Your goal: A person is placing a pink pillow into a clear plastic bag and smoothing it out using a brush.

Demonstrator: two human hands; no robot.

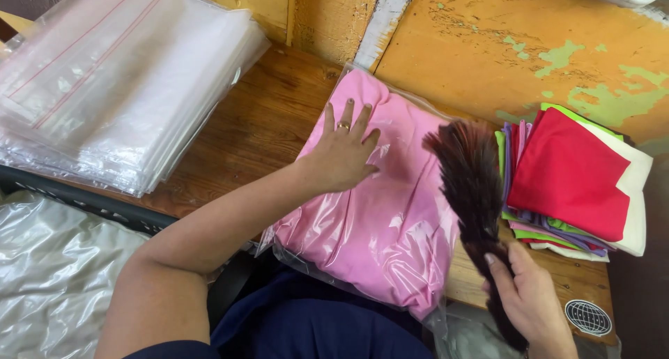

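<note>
My left hand [343,153] lies flat, fingers spread, on a pink folded cloth sealed in a clear plastic bag [380,212] on the wooden table [258,122]. A ring is on one finger. My right hand [529,296] grips the handle of a dark brown and red feather duster [470,174], whose feathers rest over the right edge of the bagged cloth.
A thick stack of empty clear zip bags [118,80] lies at the table's far left. A pile of folded cloths, red on top with white, green and purple below [571,178], sits at the right. Crumpled clear plastic [49,261] lies low left. An orange wall stands behind.
</note>
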